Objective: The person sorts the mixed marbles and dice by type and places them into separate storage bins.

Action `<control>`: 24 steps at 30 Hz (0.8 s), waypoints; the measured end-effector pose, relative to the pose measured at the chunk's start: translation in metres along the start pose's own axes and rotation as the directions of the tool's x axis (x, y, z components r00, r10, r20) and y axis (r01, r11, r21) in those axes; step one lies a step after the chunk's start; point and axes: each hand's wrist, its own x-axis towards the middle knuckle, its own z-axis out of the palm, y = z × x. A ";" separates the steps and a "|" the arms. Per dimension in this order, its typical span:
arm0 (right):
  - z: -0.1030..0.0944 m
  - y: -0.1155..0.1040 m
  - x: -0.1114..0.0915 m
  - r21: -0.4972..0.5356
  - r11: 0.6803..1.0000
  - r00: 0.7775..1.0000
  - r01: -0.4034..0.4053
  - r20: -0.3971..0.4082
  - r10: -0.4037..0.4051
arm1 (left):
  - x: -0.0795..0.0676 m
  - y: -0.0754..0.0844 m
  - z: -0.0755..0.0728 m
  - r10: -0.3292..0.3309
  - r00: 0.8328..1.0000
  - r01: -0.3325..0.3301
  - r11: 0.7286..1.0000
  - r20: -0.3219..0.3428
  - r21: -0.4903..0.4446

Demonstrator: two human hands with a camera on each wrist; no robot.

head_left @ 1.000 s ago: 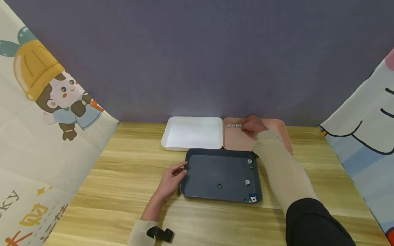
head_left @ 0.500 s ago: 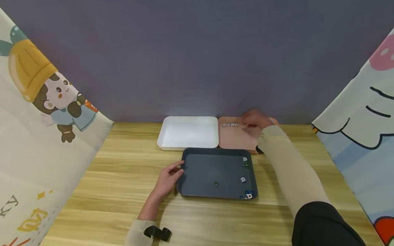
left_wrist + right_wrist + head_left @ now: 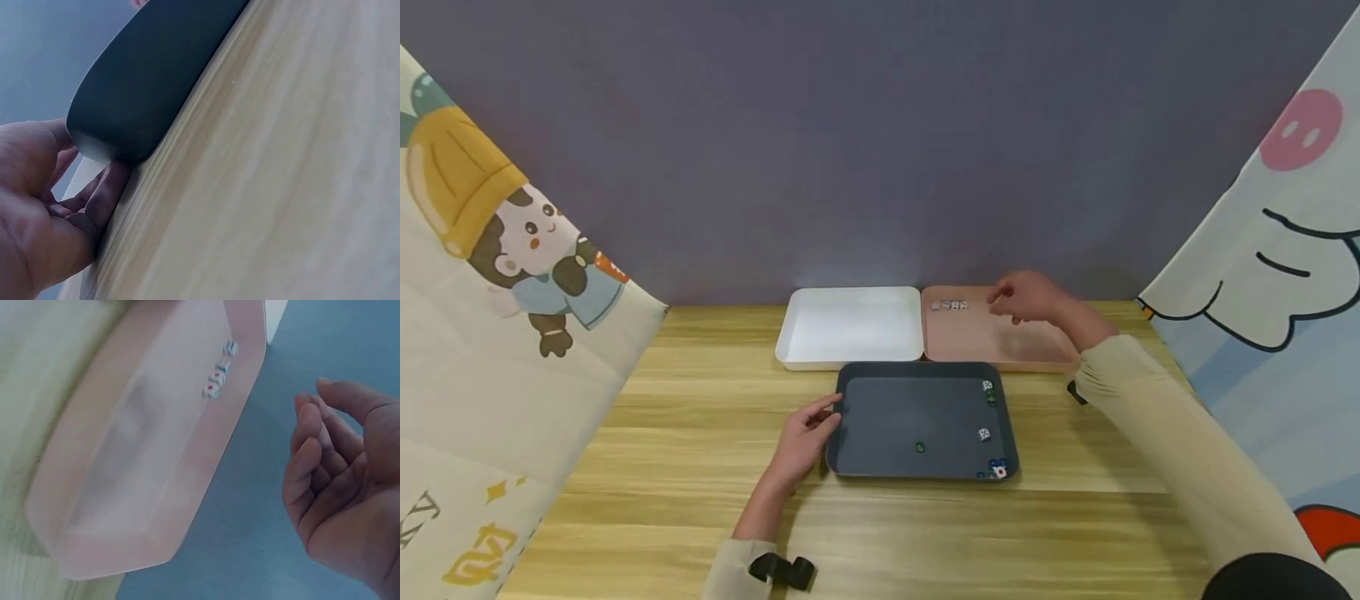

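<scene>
In the head view, the dark tray (image 3: 887, 417) is gripped at its left edge by the left hand (image 3: 800, 446). The right hand (image 3: 1030, 298) is held above the pink tray (image 3: 955, 342), beyond the dark tray's far right corner. White dice (image 3: 984, 435), green pieces (image 3: 992, 398) and blue pieces (image 3: 997, 463) are strung along the dark tray's right side, on the person's side of the right fingertips; the far die is nearest the right hand. A row of dice (image 3: 955, 306) is aligned parallel to the dark tray's far edge.

In the left wrist view, the dark tray's smooth wall is caught between thumb and fingers.

In the right wrist view, the fingers are loosely curled, nothing seen held; thumb contact cannot be told. Red pips are shown on small white cubes.
</scene>
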 end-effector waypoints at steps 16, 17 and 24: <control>0.076 -0.048 -0.083 -0.174 0.948 0.951 0.268 0.204 -0.231 | -0.016 0.023 -0.009 -0.021 0.999 0.022 0.999 0.045 -0.027; 0.081 -0.050 -0.087 -0.178 0.944 0.948 0.278 0.208 -0.240 | -0.019 0.025 -0.010 -0.020 0.999 0.021 1.000 0.049 -0.023; 0.114 -0.052 -0.105 -0.255 0.899 0.929 0.356 0.196 -0.313 | -0.029 0.028 -0.019 -0.006 0.998 0.008 1.000 0.068 -0.024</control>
